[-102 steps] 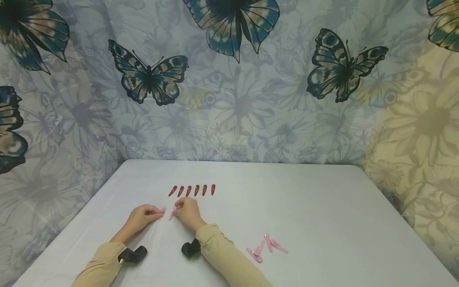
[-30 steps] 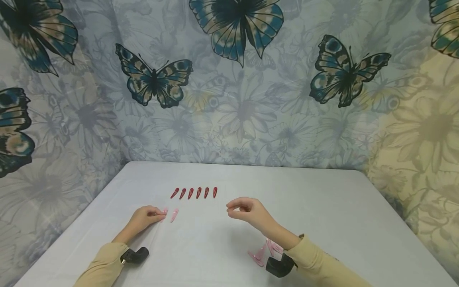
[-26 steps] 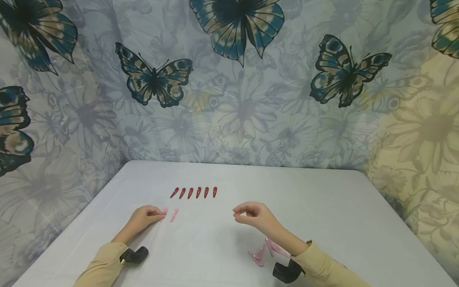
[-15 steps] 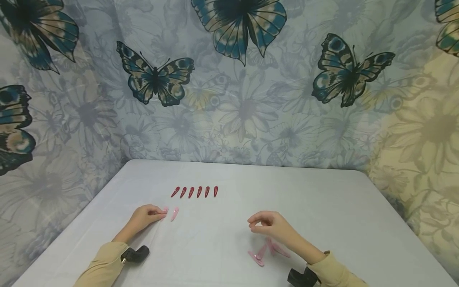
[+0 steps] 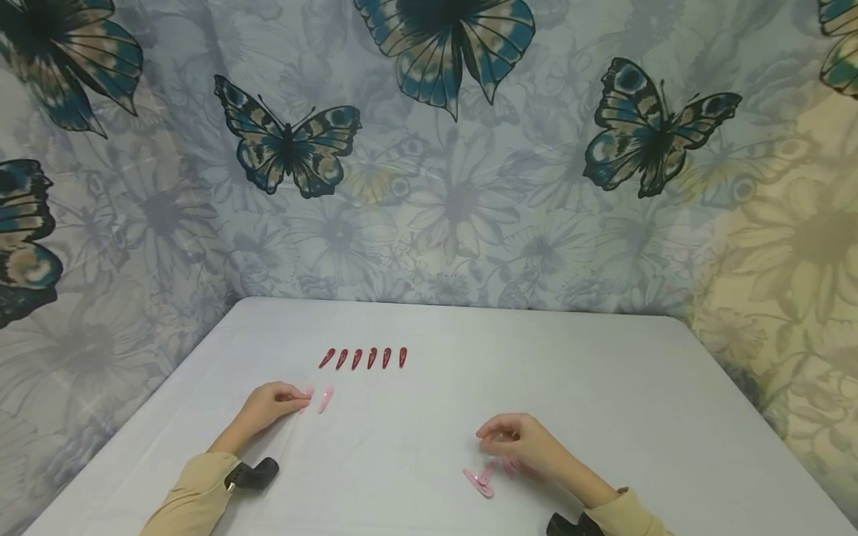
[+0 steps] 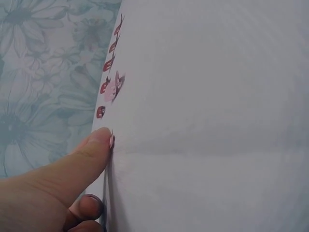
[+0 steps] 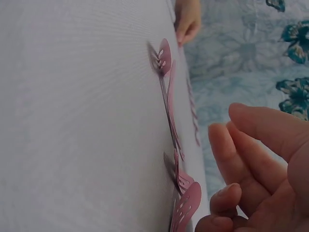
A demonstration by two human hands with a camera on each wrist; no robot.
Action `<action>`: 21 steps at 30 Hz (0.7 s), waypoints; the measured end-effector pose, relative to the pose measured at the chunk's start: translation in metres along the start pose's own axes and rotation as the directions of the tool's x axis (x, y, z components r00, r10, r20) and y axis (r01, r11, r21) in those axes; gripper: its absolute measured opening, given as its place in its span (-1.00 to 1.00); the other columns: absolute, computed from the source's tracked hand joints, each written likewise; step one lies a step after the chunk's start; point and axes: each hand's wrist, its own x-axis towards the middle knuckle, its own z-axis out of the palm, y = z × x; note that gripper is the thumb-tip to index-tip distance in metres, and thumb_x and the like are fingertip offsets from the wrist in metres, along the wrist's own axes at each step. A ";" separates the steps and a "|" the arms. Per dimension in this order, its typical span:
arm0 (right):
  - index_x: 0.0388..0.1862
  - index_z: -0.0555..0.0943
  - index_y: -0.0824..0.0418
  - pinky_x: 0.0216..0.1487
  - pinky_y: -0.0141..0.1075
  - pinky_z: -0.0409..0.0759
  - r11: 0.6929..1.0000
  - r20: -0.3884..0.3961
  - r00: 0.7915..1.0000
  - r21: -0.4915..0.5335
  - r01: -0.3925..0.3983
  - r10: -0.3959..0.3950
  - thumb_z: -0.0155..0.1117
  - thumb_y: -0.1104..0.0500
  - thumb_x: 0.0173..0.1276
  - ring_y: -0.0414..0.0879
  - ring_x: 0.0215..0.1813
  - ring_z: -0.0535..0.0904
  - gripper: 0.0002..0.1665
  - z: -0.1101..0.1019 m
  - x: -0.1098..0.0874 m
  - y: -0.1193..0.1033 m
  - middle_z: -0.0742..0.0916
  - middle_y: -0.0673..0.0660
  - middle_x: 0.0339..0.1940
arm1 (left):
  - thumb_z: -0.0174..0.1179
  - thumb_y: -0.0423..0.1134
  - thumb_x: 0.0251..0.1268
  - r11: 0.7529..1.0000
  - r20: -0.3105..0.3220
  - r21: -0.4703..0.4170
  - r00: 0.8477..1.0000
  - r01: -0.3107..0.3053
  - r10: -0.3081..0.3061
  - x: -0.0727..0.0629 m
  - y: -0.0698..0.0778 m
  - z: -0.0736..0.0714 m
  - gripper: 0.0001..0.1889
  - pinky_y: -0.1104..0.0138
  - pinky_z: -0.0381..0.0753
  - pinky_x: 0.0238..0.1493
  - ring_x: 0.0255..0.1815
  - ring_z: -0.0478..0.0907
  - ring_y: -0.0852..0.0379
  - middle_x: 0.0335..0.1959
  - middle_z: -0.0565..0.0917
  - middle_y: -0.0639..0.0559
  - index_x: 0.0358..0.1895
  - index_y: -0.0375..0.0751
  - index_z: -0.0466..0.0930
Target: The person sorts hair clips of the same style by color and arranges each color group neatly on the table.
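Observation:
My left hand pinches a pink snap hair clip on the table; in the left wrist view the thumb covers most of that clip. Just to its right lies a second pink hair clip. My right hand hovers over a loose group of pink hair clips, fingers loosely bent and nothing between them. In the right wrist view the loose pink clips lie below and beside the fingertips, apart from them. Part of the group is hidden by the right hand in the head view.
Behind the left hand runs a row of several dark red hair clips, slanted and spaced side by side. Everything lies on a white table. A butterfly-patterned cloth hangs along its back and sides.
The second pink clip was set down beside the first, and my right hand let go and moved right and nearer, down over the loose pink clips. My left hand stayed put.

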 end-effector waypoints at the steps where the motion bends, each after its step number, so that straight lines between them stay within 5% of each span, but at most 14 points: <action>1: -0.26 0.61 0.32 -0.52 -0.43 0.26 1.000 0.003 1.000 -0.001 0.011 -0.011 0.28 0.23 0.13 -0.25 -0.53 0.29 -0.80 0.000 0.000 0.001 0.65 0.05 -0.41 | 0.34 -0.22 -0.05 1.000 0.000 -0.001 1.000 -0.001 0.001 0.000 0.000 0.000 -0.87 0.34 0.26 -0.50 -0.55 0.26 0.21 -0.64 0.41 0.16 -0.49 -0.21 0.66; 11: -0.28 0.61 0.28 -0.64 -0.49 0.24 0.999 0.054 0.998 -0.016 0.044 -0.043 0.35 0.28 0.03 -0.32 -0.64 0.26 -0.77 0.000 -0.001 0.007 0.65 0.09 -0.39 | 0.34 -0.25 -0.04 1.000 -0.033 0.013 0.999 -0.010 0.010 -0.003 -0.002 0.004 -0.90 0.34 0.28 -0.49 -0.55 0.27 0.22 -0.61 0.46 0.16 -0.51 -0.20 0.65; 21: -0.38 0.64 0.12 -0.49 -0.38 0.36 0.972 0.031 0.997 -0.224 0.076 -0.071 0.42 0.28 -0.09 -0.15 -0.44 0.32 -0.77 0.002 -0.003 0.008 0.55 -0.09 -0.50 | 0.34 -0.24 -0.05 1.000 -0.030 0.009 1.000 0.008 -0.008 -0.002 0.002 0.004 -0.89 0.32 0.29 -0.46 -0.52 0.29 0.18 -0.57 0.51 0.12 -0.50 -0.19 0.65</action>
